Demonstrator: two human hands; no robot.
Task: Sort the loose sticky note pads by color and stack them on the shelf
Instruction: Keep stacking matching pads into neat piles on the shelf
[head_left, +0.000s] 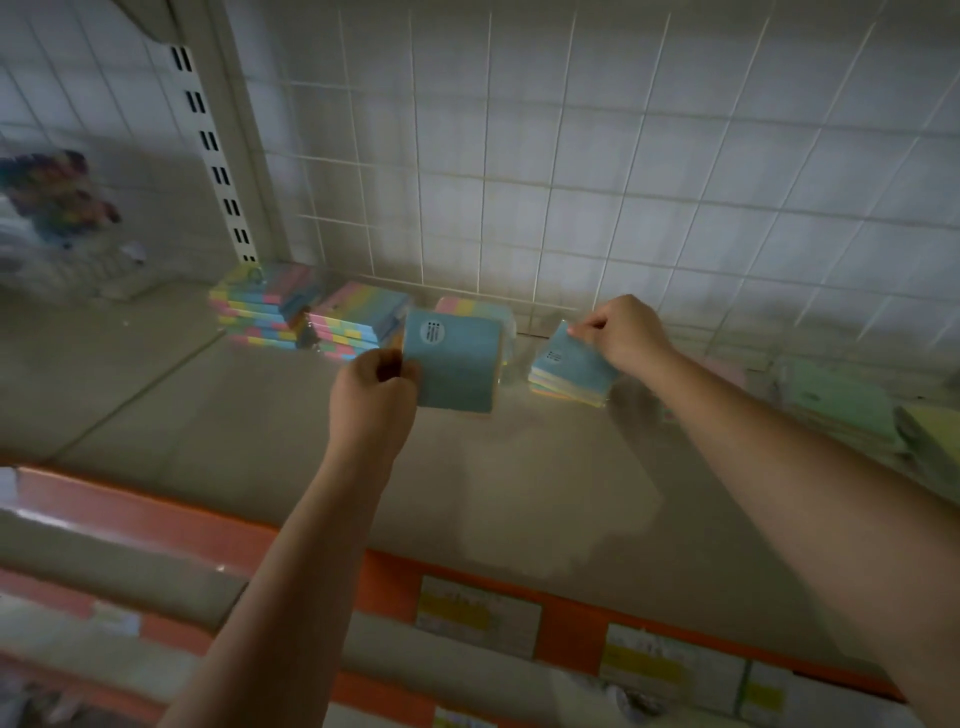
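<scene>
On the grey shelf (260, 441) my left hand (376, 395) grips the left edge of a blue-topped sticky note pad (457, 364), held upright near the middle. My right hand (623, 330) pinches the upper corner of a second blue-topped pad (574, 371), tilted, its pastel layers showing at its lower edge. Behind them, at the back left, stand two stacks of multicolour striped pads (265, 306) (358, 319). Another pastel pad (475, 306) peeks out behind the left pad.
Green and yellow pads (852, 410) lie blurred at the right end of the shelf. A white wire grid (571, 182) backs the shelf, with a slotted upright (218, 156) at left. An orange price rail (467, 587) with labels runs along the front edge.
</scene>
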